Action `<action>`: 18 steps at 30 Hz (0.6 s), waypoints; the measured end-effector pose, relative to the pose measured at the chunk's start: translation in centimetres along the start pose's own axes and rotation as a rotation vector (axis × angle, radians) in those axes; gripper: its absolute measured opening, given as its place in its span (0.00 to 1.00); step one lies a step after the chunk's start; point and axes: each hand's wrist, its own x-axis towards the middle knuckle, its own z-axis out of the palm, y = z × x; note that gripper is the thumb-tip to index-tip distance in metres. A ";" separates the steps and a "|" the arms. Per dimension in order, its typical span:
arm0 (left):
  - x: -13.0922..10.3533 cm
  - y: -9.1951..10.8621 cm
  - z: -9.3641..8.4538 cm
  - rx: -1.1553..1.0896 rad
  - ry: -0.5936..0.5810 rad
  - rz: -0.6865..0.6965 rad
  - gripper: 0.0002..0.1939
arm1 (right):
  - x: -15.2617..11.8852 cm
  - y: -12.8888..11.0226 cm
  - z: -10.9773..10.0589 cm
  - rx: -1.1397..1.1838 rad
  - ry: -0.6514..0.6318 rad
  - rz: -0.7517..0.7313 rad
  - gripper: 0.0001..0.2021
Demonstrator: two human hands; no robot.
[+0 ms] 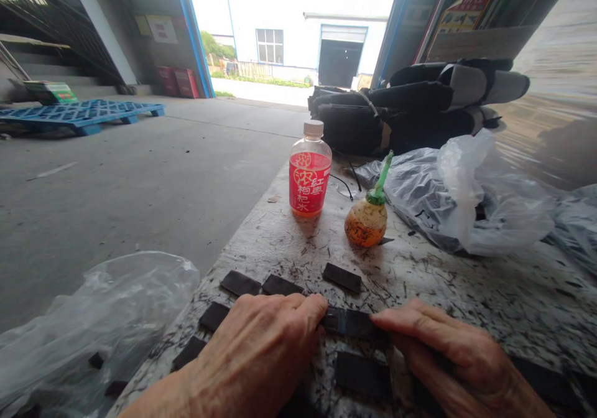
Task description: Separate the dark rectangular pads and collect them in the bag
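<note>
My left hand (pixel 275 334) and my right hand (pixel 448 343) are closed on a black rubber-like strip (pixel 359 325) between them, low over the worktable. The thumb and finger of each hand pinch one end, and a narrow, shinier band crosses the strip near the left fingertips. Flat black pieces lie around: one (pixel 342 277) just beyond the strip, one (pixel 362 374) nearer me, and several left of my left hand, such as this black piece (pixel 240 283). The undersides of both hands are hidden.
On the scrap-strewn worktable (pixel 261 237) stand a red-labelled drink bottle (pixel 309 181) and a round squeeze bottle (pixel 366 222) with a green spout. Clear plastic bags (pixel 485 200) lie at right, a plastic sheet (pixel 116 300) at left. Black rolls (pixel 401 107) are stacked behind.
</note>
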 end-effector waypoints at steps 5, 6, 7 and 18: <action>0.0 0.0 -0.1 -0.004 0.003 -0.016 0.12 | -0.3 0.1 0.1 -0.055 -0.003 -0.004 0.15; 0.0 -0.1 -0.1 -0.004 0.009 -0.011 0.13 | -0.3 0.1 0.1 -0.064 0.001 -0.005 0.15; 0.0 -0.1 -0.1 -0.003 0.017 -0.007 0.13 | -0.3 0.1 0.1 -0.070 0.013 -0.008 0.15; 0.2 -0.7 0.6 -0.051 0.027 -0.029 0.15 | -0.2 0.0 0.3 -0.093 0.030 0.002 0.14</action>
